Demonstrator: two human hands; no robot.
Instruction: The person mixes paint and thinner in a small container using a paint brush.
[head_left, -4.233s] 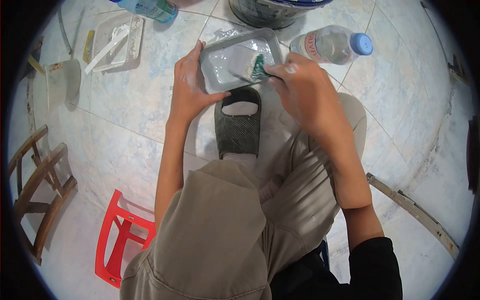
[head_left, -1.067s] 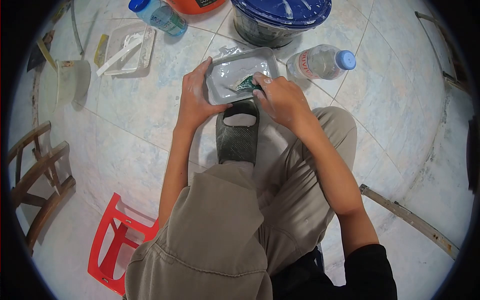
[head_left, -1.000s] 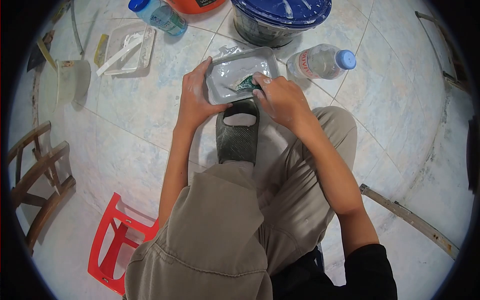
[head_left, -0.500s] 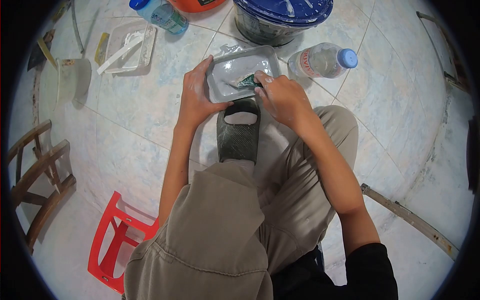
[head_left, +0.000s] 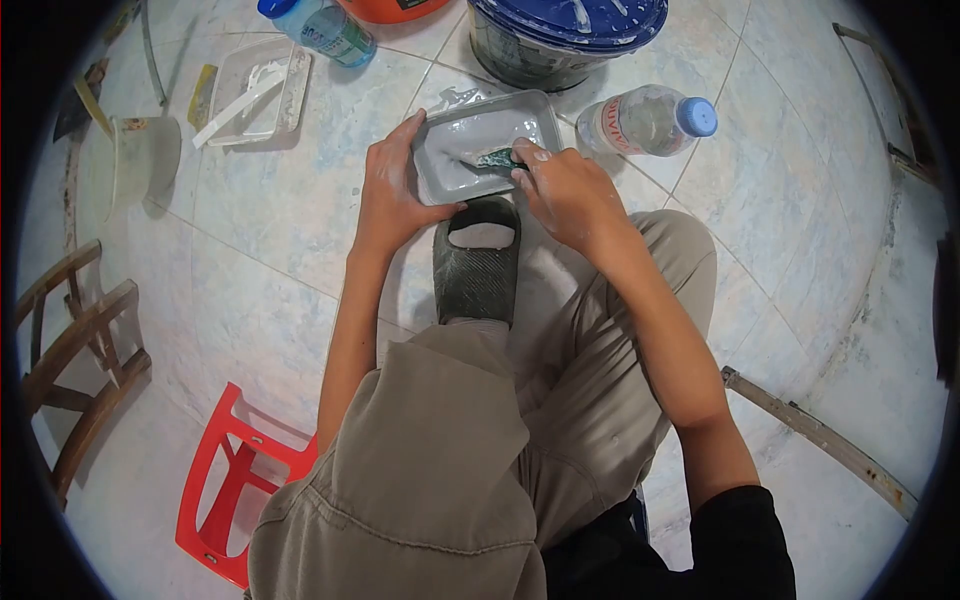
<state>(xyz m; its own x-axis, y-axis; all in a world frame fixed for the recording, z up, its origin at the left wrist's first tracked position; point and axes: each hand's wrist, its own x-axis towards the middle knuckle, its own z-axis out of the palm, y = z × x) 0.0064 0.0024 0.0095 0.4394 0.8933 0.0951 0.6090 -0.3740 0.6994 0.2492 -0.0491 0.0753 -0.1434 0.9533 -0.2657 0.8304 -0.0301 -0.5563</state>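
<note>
A grey rectangular tray (head_left: 432, 180) holding pale, wet, paint-like material rests on the tiled floor, just beyond my sandal (head_left: 476, 275). My left hand (head_left: 392, 185) grips the tray's left side, fingers along the far left edge and thumb at the near edge. In my right hand (head_left: 560, 190) is a small dark green tool (head_left: 497, 159), its tip in the pale material near the tray's right side. The fingers wrap round the tool and hide its rear end. Pale smears mark both hands.
A clear bottle (head_left: 645, 121) lies right of the tray. Beyond stand a blue-lidded bucket (head_left: 530, 55) and an orange container (head_left: 395, 8). At the upper left are a blue-capped bottle (head_left: 330, 35) and a white tray (head_left: 291, 110). A red plastic stool (head_left: 215, 490) is at lower left.
The green tool and my right hand have shifted very slightly to the right in the tray. My left hand keeps its hold.
</note>
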